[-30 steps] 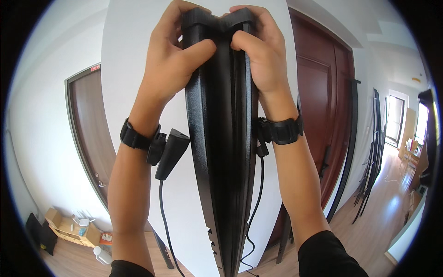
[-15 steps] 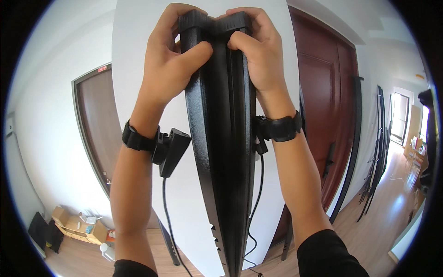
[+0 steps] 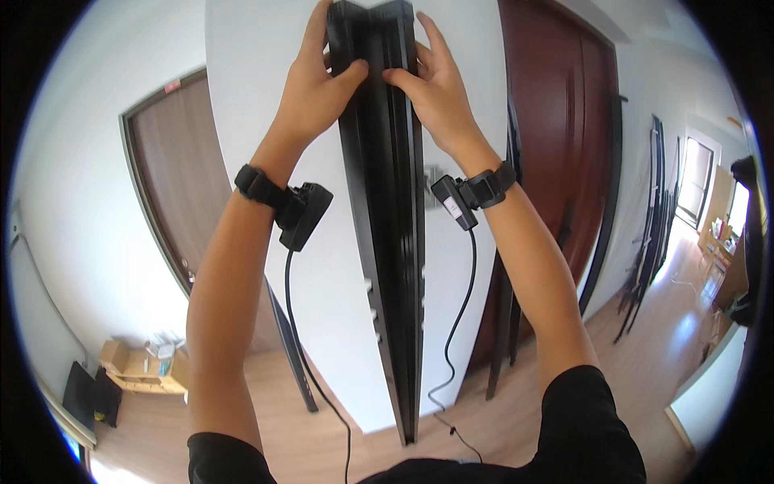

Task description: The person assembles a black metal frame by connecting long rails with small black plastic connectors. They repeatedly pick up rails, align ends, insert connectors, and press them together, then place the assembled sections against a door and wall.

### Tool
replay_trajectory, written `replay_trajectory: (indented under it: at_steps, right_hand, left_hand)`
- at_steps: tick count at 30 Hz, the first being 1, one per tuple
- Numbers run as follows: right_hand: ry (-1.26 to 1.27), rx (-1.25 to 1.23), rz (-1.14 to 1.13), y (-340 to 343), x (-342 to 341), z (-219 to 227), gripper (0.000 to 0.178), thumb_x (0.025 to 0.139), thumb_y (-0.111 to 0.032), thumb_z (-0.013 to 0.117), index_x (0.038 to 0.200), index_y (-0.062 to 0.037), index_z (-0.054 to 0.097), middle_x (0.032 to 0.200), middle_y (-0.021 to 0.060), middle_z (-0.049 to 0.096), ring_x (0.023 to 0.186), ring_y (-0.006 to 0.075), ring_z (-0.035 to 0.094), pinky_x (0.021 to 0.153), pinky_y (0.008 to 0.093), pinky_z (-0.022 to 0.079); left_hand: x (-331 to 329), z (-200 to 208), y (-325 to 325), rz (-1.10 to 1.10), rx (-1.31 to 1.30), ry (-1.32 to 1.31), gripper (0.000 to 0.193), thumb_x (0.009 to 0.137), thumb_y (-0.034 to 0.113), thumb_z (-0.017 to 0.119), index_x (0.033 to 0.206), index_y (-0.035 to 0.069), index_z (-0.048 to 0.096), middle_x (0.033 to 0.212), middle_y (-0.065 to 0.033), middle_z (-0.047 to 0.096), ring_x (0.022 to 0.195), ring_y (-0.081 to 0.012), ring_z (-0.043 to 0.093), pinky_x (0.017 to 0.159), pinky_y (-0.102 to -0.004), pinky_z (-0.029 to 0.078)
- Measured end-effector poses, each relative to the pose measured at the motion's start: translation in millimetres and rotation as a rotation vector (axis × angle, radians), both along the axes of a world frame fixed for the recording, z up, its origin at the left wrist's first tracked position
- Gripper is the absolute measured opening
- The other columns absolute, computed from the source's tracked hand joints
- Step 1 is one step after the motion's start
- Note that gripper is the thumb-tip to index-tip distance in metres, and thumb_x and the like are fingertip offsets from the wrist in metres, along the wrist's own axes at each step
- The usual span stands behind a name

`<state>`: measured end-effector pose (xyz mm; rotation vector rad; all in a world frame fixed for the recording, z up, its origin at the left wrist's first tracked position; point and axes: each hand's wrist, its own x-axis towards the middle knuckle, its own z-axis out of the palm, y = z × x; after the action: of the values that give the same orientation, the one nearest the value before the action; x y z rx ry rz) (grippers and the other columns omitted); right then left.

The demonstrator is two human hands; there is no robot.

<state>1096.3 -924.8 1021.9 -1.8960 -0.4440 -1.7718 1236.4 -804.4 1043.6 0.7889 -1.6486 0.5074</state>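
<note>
The black post (image 3: 377,210), a long channelled metal piece with notched edges, runs down the middle of the frame from the top border to the lower centre, where its narrow-looking end shows against the wooden floor (image 3: 516,427); whether it touches there, I cannot tell. At upper centre, the left hand (image 3: 316,90) has its grip partly closed around the left edge, thumb on the front. The right hand (image 3: 439,93) has its thumb on the front and fingers at the right edge, the index finger raised (its grip looks the looser one); the fingertips behind are hidden.

Strips of white wall (image 3: 262,105) separate the post from the left wrist device (image 3: 305,216) and the right wrist device (image 3: 454,202). Further out, floor spreads at lower left and lower right, with thin black poles (image 3: 653,218) leaning at right.
</note>
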Motion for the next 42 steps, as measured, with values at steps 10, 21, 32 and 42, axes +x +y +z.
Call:
replay_trajectory:
  at_steps: [10,21,32,42]
  right_hand:
    - [0.139,0.184,-0.107,9.0,-11.3,-84.4,0.053,0.104,-0.045,0.058,0.13,0.0015,0.057,0.108,0.0111,0.068,0.1,0.0142,0.065,0.086,0.0267,0.051]
    - [0.321,0.15,0.265,-22.2,-1.0,-143.6,0.067,0.111,-0.046,0.035,0.151,0.0072,0.039,0.154,0.0195,0.043,0.143,0.0231,0.039,0.118,0.0361,0.03]
    - [0.579,0.24,1.062,6.7,42.2,-173.5,0.079,0.099,-0.061,0.054,0.147,-0.0003,0.043,0.123,0.0231,0.065,0.107,0.03,0.071,0.085,0.0362,0.063]
    - [0.649,0.106,0.588,106.1,0.3,-210.1,0.035,0.105,-0.028,0.056,0.125,0.0007,0.06,0.109,0.0142,0.07,0.098,0.0202,0.071,0.076,0.0319,0.059]
  left_hand:
    - [17.9,-171.7,9.2,-0.553,0.407,0.189,0.073,0.101,0.01,0.063,0.164,0.012,0.025,0.141,-0.0179,0.06,0.122,-0.0236,0.061,0.105,-0.0378,0.05]
    - [-2.7,-319.8,0.6,-0.916,1.006,0.457,0.104,0.065,0.056,0.09,0.142,-0.003,0.052,0.128,-0.0245,0.066,0.126,-0.0367,0.061,0.11,-0.0435,0.046]
    - [-70.0,-332.0,96.1,-0.25,0.865,0.557,0.092,0.057,0.023,0.102,0.133,0.001,0.056,0.119,-0.0102,0.063,0.112,-0.0223,0.061,0.095,-0.0363,0.053]
    - [-92.1,-367.0,227.1,0.144,0.438,0.93,0.073,0.064,0.017,0.097,0.124,-0.003,0.06,0.107,-0.0119,0.072,0.097,-0.019,0.07,0.087,-0.0346,0.057]
